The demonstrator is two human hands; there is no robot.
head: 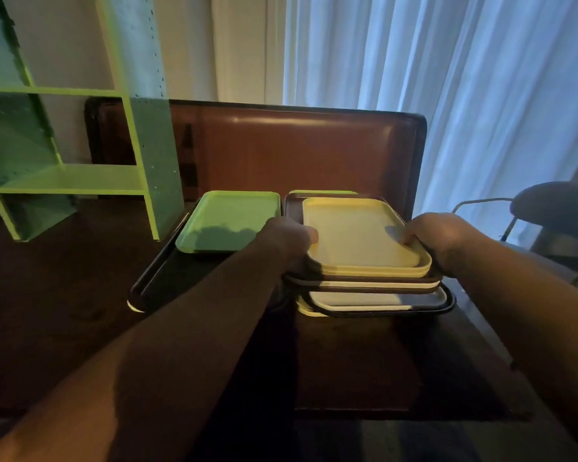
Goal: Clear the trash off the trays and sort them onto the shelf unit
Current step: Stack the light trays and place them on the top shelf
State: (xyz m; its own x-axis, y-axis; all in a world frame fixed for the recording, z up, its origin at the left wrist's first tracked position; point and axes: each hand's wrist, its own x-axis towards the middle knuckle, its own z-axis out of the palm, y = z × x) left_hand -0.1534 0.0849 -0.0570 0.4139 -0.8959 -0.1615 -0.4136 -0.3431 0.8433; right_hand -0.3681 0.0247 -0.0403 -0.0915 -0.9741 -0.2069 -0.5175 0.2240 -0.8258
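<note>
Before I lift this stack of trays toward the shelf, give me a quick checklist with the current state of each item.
1. Left hand grips the stack's left edge: ok.
2. Right hand grips the right edge: ok.
3. Top yellow tray free of trash: ok.
4. Trays underneath free of trash: cannot tell, covered.
5. Green shelf unit has an open shelf: ok.
6. Green tray beside the stack, not overlapping it: ok.

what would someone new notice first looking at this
Both hands, left and right, grip the sides of a yellow tray topping a stack of trays at centre. A green tray lies just left of it, and a green shelf unit stands at the far left.
</note>
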